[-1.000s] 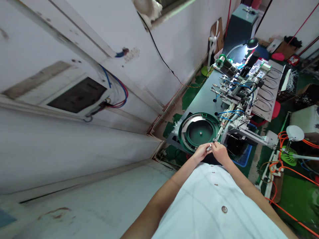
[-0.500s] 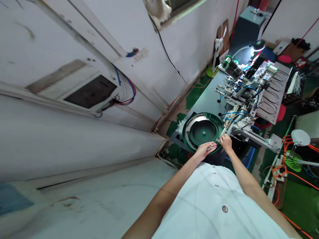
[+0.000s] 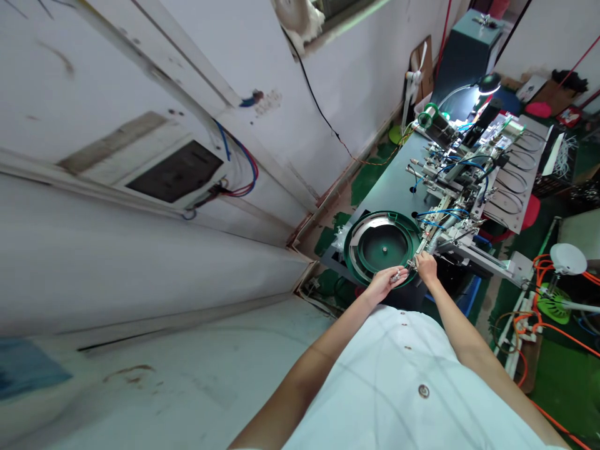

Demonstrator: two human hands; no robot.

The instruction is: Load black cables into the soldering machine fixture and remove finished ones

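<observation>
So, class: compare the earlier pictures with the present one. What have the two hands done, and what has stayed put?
The hands, pressed together a second ago, have parted: the right hand reached forward to the feed rail, while the left hand stayed back, open, small metal parts in its palm. The green bowl feeder is unchanged.

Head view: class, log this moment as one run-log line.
left hand: small metal parts in palm | right hand: fingertips at feed rail | green bowl feeder: beside both hands

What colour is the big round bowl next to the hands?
The round metal feeder bowl is dark green with a pale grey inner track, best seen in the head view.
</observation>
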